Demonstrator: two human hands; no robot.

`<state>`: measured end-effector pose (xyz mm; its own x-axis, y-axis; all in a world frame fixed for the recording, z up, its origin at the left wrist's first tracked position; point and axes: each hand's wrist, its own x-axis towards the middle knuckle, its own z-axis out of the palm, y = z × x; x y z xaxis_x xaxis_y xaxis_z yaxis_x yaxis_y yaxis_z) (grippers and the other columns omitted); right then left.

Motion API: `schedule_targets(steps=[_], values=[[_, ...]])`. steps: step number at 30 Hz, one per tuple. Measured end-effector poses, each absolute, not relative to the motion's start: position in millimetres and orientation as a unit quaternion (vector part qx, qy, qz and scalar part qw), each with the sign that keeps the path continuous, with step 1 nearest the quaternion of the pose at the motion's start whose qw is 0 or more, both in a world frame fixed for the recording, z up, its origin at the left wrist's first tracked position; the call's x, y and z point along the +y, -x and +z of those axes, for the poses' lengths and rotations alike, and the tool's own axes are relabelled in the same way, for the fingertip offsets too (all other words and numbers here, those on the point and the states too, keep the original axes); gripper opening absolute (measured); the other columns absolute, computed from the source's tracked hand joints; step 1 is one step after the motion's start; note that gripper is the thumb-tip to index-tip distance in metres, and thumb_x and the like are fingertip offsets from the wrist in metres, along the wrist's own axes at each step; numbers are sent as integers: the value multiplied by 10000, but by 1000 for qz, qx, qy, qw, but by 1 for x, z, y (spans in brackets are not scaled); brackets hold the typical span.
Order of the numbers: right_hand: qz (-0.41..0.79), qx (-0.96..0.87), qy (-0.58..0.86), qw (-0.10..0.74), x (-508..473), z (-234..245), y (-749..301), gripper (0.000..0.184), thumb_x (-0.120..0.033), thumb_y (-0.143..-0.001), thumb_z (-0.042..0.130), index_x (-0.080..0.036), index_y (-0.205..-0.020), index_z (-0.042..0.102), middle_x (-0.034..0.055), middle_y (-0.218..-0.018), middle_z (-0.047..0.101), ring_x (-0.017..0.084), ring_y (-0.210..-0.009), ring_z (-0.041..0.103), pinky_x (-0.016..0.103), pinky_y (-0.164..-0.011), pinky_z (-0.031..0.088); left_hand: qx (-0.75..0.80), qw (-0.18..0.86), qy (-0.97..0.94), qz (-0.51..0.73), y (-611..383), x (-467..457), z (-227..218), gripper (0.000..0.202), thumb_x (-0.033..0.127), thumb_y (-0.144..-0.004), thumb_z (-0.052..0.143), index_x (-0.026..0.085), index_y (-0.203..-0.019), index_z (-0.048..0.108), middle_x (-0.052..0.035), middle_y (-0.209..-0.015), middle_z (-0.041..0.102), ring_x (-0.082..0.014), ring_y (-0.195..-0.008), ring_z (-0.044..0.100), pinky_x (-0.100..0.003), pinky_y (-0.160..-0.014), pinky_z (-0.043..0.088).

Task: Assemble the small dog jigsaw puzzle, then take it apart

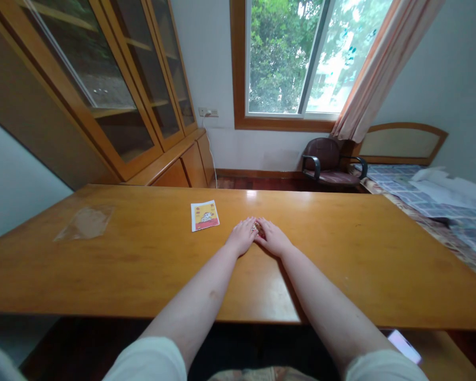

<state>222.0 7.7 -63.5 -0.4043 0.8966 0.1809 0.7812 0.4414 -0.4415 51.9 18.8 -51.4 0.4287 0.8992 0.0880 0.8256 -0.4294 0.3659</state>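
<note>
Both my hands meet on the wooden table, cupped around a small pile of red, brown and white pieces (259,230). My left hand (241,236) curves in from the left, and my right hand (273,239) from the right, with their fingertips touching or nearly so at the far side. The fingers hide most of the pile, and what the pieces are is too small to make out. To the left of my left hand lies a square picture card (205,216), yellow and red with a white cartoon dog on it.
A clear plastic bag (86,222) lies flat on the left of the table (143,270). Beyond the table stand a glass-door cabinet (143,90), an office chair (329,159) and a bed (432,196). A phone-like object (405,346) rests below the front edge, right.
</note>
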Motion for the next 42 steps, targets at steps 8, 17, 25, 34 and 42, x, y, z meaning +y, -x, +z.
schedule_targets(steps=[8, 17, 25, 34, 42], values=[[163, -792, 541, 230, 5, -57, -224, 608, -421, -892, 550, -100, -1400, 463, 185, -1429, 495, 280, -1332, 448, 429, -1134, 319, 770, 54, -615, 164, -11, 24, -43, 662, 478, -911, 390, 139, -1480, 375, -211, -1573, 259, -398, -1434, 255, -587, -1121, 253], [230, -688, 601, 336, 11, -62, -252, 382, -344, -866, 568, -125, -1173, 631, 150, -1176, 661, 250, -1091, 609, 406, -990, 457, 788, 67, -593, 151, 49, 45, -48, 512, 376, -846, 455, 177, -1307, 555, -172, -1404, 516, -330, -1325, 433, -495, -1100, 331], [263, -691, 580, 341, 10, -58, -253, 213, -297, -808, 624, -169, -949, 720, 94, -954, 716, 231, -903, 654, 372, -852, 508, 792, 72, -595, 117, 45, 49, -50, 542, 372, -898, 374, 181, -1391, 494, -143, -1522, 393, -353, -1400, 330, -522, -1124, 288], [196, -768, 537, 290, 5, -52, -246, 292, -393, -730, 763, -192, -939, 731, 68, -928, 695, 225, -943, 599, 358, -886, 463, 798, 19, -586, 139, 45, 53, -56, 506, 364, -897, 407, 206, -1362, 532, -150, -1495, 436, -362, -1407, 326, -567, -1111, 282], [176, -706, 587, 354, 16, -59, -254, 234, -287, -844, 591, -175, -1024, 690, 112, -1049, 675, 238, -1003, 624, 379, -928, 485, 633, 32, -749, 193, 18, 52, -51, 478, 205, -885, 421, 143, -1339, 555, -117, -1482, 462, -263, -1387, 392, -417, -1178, 288]])
